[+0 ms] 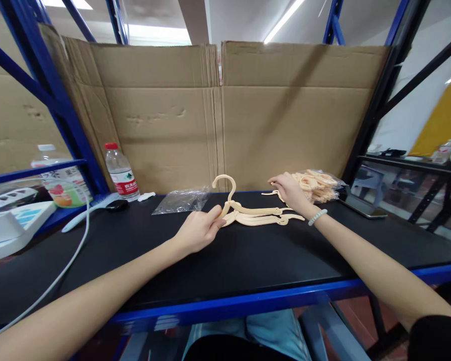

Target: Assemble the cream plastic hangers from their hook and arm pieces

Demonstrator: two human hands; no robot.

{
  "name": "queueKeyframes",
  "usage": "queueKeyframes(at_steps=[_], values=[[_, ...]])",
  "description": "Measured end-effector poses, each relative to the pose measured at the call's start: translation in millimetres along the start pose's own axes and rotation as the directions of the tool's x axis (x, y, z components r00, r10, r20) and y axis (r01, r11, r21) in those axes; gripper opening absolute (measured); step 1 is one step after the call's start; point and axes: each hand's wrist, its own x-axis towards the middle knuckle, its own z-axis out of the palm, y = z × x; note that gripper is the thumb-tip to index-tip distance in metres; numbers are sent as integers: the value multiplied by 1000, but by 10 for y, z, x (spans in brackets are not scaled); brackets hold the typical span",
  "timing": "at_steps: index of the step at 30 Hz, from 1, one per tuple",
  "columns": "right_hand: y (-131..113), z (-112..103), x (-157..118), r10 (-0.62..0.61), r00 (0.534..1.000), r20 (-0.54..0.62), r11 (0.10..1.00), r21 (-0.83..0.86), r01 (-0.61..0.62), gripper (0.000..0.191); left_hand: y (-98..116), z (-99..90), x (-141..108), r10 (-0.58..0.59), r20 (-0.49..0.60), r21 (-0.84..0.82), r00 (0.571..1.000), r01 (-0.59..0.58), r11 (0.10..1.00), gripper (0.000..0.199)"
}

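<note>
Pinched at one arm near its neck, a cream plastic clothes hanger point(257, 211) is in my left hand point(198, 229), its hook standing upright. Close under it on the black tabletop lies a second cream hanger point(258, 220), its outline partly overlapped by the first. Farther right, my right hand point(291, 191) has its fingers bent and close together. A slim cream hanger piece point(272, 193) shows just below those fingers. What the fingertips grip is hidden. Beside this hand lies a clear bag of peach-coloured items point(317, 184).
An empty-looking clear plastic bag point(182, 200) lies left of the hangers. Behind it stand a red-capped water bottle point(122, 173) and a cardboard wall point(165, 120). A phone-like dark slab point(363, 204) is at right. A white cable point(73, 260) crosses the left side.
</note>
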Motion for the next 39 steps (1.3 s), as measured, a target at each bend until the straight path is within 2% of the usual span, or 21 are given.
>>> queueKeyframes(at_steps=[3,7,10,13,15,17,20,23,25,28,30,32,35,39], values=[[-117,-71,49,42,996,-79,996,80,-36,22,13,-32,1,-13,16,18,1000,13,1000,19],[-276,-118,89,261,957,-126,934,284,-217,22,24,-36,0,1,38,-10,999,0,1000,18],[-363,-119,116,407,913,-38,776,541,-324,25,13,-31,-3,-6,44,-48,999,8,999,14],[-412,-103,142,462,885,62,593,720,-361,32,5,-32,-5,-43,53,-29,998,44,999,14],[-434,-94,152,504,858,102,506,770,-389,33,12,-37,-5,-59,59,-12,997,60,998,17],[-457,-91,149,543,830,124,456,786,-416,32,30,-43,-6,-68,75,-8,995,69,998,22],[-507,-102,110,567,815,119,447,786,-426,28,53,-47,-11,-88,99,-1,991,89,996,33],[-561,-133,33,573,813,104,452,787,-419,37,42,-39,-13,-88,73,-7,993,89,996,39],[-576,-157,-25,581,797,162,381,811,-443,46,10,-26,-8,-59,27,-39,998,60,997,38],[-547,-175,-91,562,738,373,148,833,-534,59,-51,1,9,-12,-17,-102,1000,10,995,34],[-511,-164,-111,522,698,491,14,813,-582,55,-77,18,21,26,-23,-147,999,-30,989,30],[-483,-139,-116,498,671,549,-59,794,-605,42,-80,27,24,45,-21,-187,999,-48,981,26],[-473,-99,-113,487,667,564,-69,786,-615,29,-38,14,12,-15,-5,-196,1000,14,980,23],[-483,-77,-118,495,690,527,16,789,-614,27,43,-34,-16,-72,5,-202,997,72,977,27]])
